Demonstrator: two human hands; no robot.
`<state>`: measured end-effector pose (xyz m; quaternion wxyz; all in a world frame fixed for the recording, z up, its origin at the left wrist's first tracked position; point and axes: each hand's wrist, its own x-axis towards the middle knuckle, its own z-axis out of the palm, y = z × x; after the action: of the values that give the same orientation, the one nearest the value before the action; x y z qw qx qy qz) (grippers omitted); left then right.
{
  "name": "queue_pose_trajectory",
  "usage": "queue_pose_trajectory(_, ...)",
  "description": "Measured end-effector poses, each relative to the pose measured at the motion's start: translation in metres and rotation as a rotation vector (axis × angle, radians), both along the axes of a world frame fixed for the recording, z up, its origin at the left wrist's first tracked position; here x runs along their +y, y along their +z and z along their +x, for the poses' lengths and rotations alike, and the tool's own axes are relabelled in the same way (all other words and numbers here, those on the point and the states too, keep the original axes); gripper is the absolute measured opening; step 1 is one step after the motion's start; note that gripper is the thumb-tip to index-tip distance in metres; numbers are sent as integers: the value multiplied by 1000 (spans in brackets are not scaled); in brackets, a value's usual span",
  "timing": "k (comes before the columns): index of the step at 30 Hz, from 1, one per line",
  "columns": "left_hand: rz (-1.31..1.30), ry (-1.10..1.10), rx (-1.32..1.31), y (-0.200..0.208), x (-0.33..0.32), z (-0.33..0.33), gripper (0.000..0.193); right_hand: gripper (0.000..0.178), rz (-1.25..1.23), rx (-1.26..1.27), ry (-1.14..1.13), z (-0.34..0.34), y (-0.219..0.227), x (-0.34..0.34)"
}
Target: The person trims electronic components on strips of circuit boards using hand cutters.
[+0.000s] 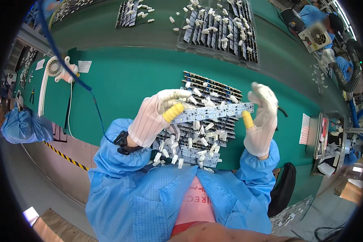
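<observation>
Both my hands wear white striped gloves with yellow finger cots on the thumbs. Between them, raised over a pile, is a long narrow circuit board strip (215, 112) with small components along its face. My left hand (155, 115) pinches its left end. At the right end, my right hand (263, 117) grips the strip between the thumb and raised, slightly blurred fingers. Below lies a pile of similar circuit board strips (226, 133), with white plug connectors (203, 141) on short wires strewn over it. The held strip hides part of this pile.
A clear plastic tray (213, 56) packed with more strips stands at the far side of the green table (121, 76). A small white fan (60, 68) is at the left. My left wrist wears a black strap (125, 143) near a blue coiled cord (97, 111).
</observation>
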<state>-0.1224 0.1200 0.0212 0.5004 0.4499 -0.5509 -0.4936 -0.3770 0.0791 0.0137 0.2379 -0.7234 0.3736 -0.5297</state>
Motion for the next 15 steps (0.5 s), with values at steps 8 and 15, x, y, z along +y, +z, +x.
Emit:
queue_pose_trajectory(8, 214, -28, -100, 1, -3, 14, 28, 63, -259, 259, -52, 0, 13, 7)
queue_pose_trajectory(15, 297, -117, 395, 6, 8, 15, 40, 40, 634, -116, 30, -12, 26, 14)
